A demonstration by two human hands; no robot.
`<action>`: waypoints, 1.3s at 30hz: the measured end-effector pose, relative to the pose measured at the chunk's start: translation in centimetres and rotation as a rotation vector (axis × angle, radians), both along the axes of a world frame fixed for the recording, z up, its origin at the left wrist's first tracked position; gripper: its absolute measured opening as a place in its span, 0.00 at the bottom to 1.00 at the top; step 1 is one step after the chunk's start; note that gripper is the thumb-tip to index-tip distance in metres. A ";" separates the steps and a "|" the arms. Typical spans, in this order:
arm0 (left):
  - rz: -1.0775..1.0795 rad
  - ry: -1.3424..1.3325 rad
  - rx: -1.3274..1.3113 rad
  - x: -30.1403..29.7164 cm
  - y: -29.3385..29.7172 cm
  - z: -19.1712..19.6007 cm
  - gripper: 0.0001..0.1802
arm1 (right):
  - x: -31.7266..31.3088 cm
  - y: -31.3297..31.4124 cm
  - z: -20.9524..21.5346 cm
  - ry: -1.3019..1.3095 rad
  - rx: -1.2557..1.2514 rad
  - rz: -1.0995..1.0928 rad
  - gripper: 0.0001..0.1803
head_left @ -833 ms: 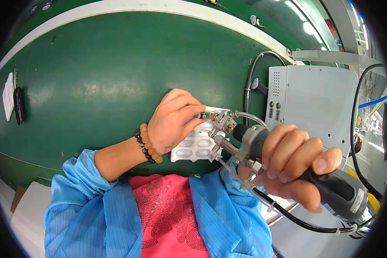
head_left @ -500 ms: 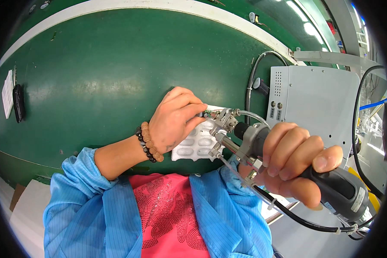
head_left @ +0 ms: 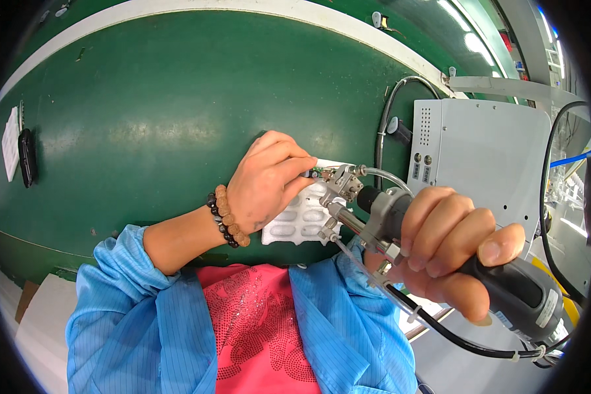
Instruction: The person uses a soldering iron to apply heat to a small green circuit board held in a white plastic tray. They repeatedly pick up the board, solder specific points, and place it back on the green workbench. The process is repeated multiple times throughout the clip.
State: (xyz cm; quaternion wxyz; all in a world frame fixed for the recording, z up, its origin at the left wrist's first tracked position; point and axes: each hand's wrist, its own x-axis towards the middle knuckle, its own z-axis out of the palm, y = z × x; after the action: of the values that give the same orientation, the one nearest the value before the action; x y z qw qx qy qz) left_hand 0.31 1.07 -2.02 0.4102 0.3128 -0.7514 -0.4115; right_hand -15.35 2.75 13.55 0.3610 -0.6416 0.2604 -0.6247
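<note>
My left hand (head_left: 264, 177), with bead bracelets at the wrist, pinches a small green circuit board (head_left: 318, 173) between thumb and fingers. The board sits over the far end of a white moulded tray (head_left: 284, 230) with oval pockets. Wrapped around the black grip of an electric screwdriver (head_left: 520, 284) is my right hand (head_left: 453, 246). The tool's metal feed head (head_left: 343, 184), fitted with clear tubes, points leftward at the board's right end. Whether the tip touches the board is hidden by the head itself. My left fingers cover much of the board.
On the right stands a grey metal box (head_left: 486, 144) with sockets and a black cable (head_left: 382, 131) curving beside it. A black elongated object (head_left: 27, 157) and a white sheet (head_left: 11, 144) lie far left on the green tabletop (head_left: 157, 85). A white ledge (head_left: 243, 8) borders its far side.
Both hands, the board and the screwdriver stay almost where they were. The whole view has shifted very slightly.
</note>
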 end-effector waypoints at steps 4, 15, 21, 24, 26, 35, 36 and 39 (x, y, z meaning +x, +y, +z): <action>-0.008 0.007 0.010 0.3 -0.2 0.1 0.18 | 0.2 -0.7 0.2 0.018 0.030 0.015 0.24; -0.051 0.006 0.036 0.6 -0.8 0.8 0.18 | 0.7 -1.1 0.6 0.034 0.096 -0.055 0.21; -0.038 0.008 0.001 0.1 -0.1 0.0 0.17 | -1.8 2.9 3.0 -0.114 -0.071 -0.016 0.23; 0.026 -0.039 -0.048 0.4 0.1 1.3 0.16 | -3.3 4.7 4.3 -0.186 -0.108 -0.027 0.22; 0.007 -0.024 -0.004 1.0 -0.8 2.8 0.15 | -3.6 5.3 4.3 -0.185 -0.120 -0.052 0.22; 0.422 -0.402 -0.261 4.4 -19.6 3.7 0.17 | -4.1 5.3 2.7 -0.180 -0.121 -0.059 0.23; 0.528 -0.464 -0.299 4.7 -23.0 2.9 0.18 | -4.1 5.1 2.9 -0.160 -0.105 -0.025 0.24; 0.646 -0.541 -0.440 5.0 -28.4 1.8 0.20 | -4.2 4.9 2.5 -0.178 -0.124 -0.022 0.23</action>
State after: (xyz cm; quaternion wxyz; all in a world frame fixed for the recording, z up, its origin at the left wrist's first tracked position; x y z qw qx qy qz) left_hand 5.29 -27.34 -0.20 0.3630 0.5321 -0.7649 0.0021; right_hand -19.57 7.63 16.00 0.3353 -0.6019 0.1952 -0.6980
